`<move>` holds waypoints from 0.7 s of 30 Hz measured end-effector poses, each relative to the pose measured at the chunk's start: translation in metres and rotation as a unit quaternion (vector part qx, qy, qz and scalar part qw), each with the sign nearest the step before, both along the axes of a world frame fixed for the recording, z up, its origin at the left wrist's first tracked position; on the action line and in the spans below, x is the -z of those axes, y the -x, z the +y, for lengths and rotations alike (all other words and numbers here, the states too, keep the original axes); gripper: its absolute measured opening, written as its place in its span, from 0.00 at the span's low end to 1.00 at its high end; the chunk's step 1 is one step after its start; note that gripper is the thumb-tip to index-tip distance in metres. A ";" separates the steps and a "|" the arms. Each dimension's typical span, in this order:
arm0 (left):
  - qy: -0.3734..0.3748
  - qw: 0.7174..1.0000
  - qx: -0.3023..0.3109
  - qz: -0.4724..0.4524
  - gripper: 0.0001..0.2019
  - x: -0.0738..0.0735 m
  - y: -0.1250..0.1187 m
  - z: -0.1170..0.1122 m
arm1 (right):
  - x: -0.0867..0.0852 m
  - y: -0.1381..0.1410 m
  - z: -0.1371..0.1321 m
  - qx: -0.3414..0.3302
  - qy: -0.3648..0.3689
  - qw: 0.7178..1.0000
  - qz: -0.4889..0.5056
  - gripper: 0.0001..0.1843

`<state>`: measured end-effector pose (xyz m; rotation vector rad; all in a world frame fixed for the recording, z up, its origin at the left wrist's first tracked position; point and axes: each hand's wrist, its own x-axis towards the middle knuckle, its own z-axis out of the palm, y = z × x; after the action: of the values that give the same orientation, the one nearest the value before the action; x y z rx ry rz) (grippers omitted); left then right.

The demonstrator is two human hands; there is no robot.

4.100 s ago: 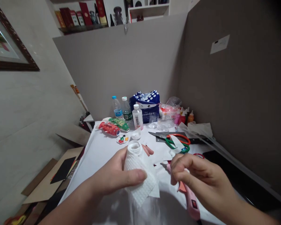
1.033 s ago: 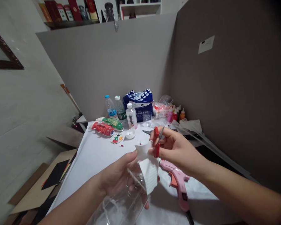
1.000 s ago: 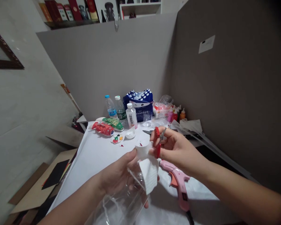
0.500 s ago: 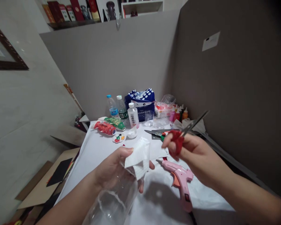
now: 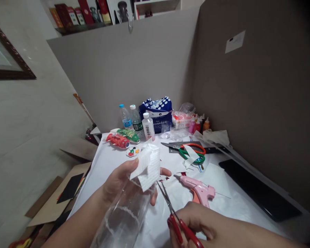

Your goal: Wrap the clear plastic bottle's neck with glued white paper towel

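My left hand (image 5: pixel 124 181) grips a clear plastic bottle (image 5: pixel 124 217) near its top, fingers curled round it, and a white textured cloth (image 5: pixel 147 165) sits over the bottle's neck, pinned under my thumb. The neck itself is hidden by the cloth, and the bottle's lower end runs off the bottom edge of the view. My right hand (image 5: pixel 201 224) is low, just right of the bottle, closed around the red handles of a pair of scissors (image 5: pixel 172 213); the handles are partly cut off at the bottom, so I cannot tell how my fingers sit in the loops. The thin blades point up toward the cloth, almost together, their tips just beside its lower edge; I cannot tell whether they touch. Just beyond my right hand a pink glue gun (image 5: pixel 197 189) lies on the white table (image 5: pixel 111 162). Farther off lie larger scissors with orange and green handles (image 5: pixel 189 153).
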<state>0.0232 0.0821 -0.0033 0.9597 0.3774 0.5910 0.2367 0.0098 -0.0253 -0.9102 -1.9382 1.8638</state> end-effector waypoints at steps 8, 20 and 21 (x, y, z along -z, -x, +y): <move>0.003 0.999 0.030 -0.016 0.24 0.001 0.000 -0.002 | 0.001 0.008 0.008 -0.011 0.000 0.997 0.073 0.17; -0.024 0.999 0.024 -0.011 0.36 -0.002 0.003 -0.004 | 0.023 0.013 0.008 0.014 0.065 0.989 0.131 0.14; -0.021 0.999 0.025 -0.011 0.38 -0.002 0.003 -0.004 | 0.025 0.014 0.008 0.017 0.070 0.989 0.126 0.14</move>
<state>0.0207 0.0777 -0.0011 0.9987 0.3208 0.5654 0.2232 0.0176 -0.0502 -0.7018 -1.6513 2.0068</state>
